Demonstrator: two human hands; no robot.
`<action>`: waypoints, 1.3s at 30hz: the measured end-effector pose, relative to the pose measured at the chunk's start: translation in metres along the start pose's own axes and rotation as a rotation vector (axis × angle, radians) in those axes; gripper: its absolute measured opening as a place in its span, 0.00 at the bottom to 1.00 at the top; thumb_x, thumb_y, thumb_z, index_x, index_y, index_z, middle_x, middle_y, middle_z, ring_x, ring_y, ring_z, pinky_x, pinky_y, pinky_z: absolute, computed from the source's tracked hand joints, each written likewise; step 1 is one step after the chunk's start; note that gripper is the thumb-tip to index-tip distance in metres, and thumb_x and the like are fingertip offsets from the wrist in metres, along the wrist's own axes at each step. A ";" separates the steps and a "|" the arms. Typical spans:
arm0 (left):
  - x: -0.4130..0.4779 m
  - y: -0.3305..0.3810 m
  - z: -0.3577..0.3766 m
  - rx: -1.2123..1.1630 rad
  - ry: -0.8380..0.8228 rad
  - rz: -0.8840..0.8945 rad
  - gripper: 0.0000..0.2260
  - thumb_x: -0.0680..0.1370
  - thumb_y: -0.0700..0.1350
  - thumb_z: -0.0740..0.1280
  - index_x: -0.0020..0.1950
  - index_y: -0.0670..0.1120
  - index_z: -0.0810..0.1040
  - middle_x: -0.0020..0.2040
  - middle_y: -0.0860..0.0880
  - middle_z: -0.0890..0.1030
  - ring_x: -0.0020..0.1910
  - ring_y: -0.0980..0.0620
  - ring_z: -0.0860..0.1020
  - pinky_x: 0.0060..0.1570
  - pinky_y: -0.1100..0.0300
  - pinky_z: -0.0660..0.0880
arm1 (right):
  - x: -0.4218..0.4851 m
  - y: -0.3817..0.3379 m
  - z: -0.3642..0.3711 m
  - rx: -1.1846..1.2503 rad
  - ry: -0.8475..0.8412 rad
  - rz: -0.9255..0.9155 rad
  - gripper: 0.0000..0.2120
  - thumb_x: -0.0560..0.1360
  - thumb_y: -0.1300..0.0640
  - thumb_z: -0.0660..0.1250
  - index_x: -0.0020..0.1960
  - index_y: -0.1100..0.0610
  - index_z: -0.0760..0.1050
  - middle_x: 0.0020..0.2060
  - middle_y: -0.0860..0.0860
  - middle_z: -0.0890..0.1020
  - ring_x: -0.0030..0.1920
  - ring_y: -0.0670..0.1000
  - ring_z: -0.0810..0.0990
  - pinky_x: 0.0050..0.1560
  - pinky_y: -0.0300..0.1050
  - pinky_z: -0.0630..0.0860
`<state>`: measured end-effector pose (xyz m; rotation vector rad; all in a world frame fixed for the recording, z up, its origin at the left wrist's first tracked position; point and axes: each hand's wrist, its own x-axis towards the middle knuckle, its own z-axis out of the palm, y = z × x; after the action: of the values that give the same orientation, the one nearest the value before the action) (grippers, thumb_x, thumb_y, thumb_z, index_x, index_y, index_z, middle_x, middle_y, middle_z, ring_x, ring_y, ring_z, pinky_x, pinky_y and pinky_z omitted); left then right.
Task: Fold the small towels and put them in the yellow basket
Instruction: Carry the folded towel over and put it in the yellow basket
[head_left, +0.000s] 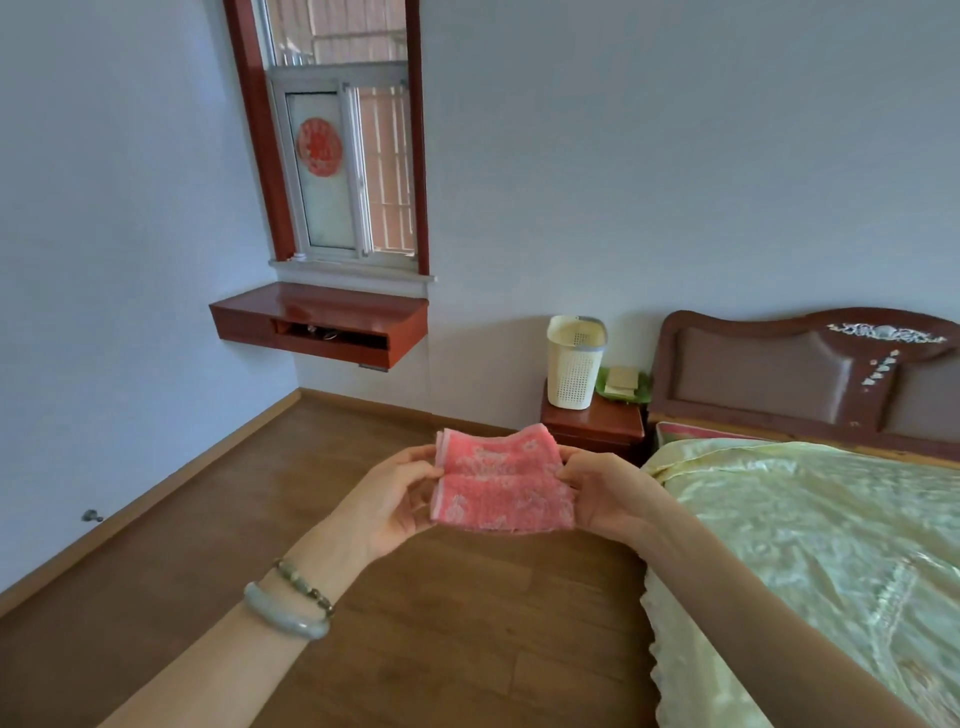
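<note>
I have the towel (501, 486) up in the air between both hands, over the floor (363, 623) and just off the edge of the bed (831, 545). My left hand (397, 501) pinches its left edge, thumb on the side facing me and fingers behind. My right hand (605, 493) does the same on the right edge, so the two hands sit apart by the towel's width and hold it stretched flat. Holding it taut like this lets the layers line up. A crease runs across the middle and doubled edges show at the top left corner, so I judge it already folded at least once (how many layers, I cannot tell from here). It hangs facing me rather than lying on the bed, which I read as a check of the edges, or the start of one more fold, ahead of carrying it off. The basket (574, 364) stands upright on the nightstand (597, 428) beside the headboard (779, 374), well apart from my hands, its open top facing up. The drop will therefore need a walk or a long reach forward. I cannot see into it.
</note>
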<state>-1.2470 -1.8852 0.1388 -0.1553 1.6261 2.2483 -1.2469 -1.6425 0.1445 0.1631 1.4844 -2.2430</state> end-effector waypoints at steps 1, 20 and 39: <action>0.022 0.011 -0.003 0.002 -0.015 0.000 0.13 0.77 0.36 0.63 0.61 0.43 0.75 0.48 0.41 0.80 0.44 0.48 0.80 0.39 0.55 0.79 | 0.021 -0.009 -0.003 0.017 0.011 -0.001 0.21 0.70 0.70 0.59 0.61 0.61 0.75 0.56 0.60 0.75 0.57 0.60 0.75 0.53 0.56 0.77; 0.405 0.135 -0.002 0.035 -0.139 -0.073 0.13 0.77 0.36 0.63 0.61 0.44 0.75 0.45 0.43 0.80 0.41 0.49 0.79 0.36 0.56 0.79 | 0.337 -0.170 -0.104 0.076 0.093 -0.059 0.27 0.63 0.69 0.64 0.62 0.60 0.73 0.53 0.59 0.77 0.52 0.58 0.77 0.54 0.54 0.76; 0.777 0.212 0.031 0.038 -0.156 -0.147 0.12 0.77 0.36 0.64 0.59 0.45 0.75 0.49 0.41 0.80 0.47 0.45 0.79 0.48 0.51 0.77 | 0.637 -0.334 -0.243 0.134 0.218 -0.057 0.19 0.60 0.70 0.64 0.49 0.61 0.79 0.45 0.57 0.78 0.45 0.56 0.76 0.53 0.54 0.73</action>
<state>-2.0395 -1.7398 0.1101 -0.0842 1.5231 2.0639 -1.9930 -1.5051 0.1132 0.4244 1.4615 -2.4362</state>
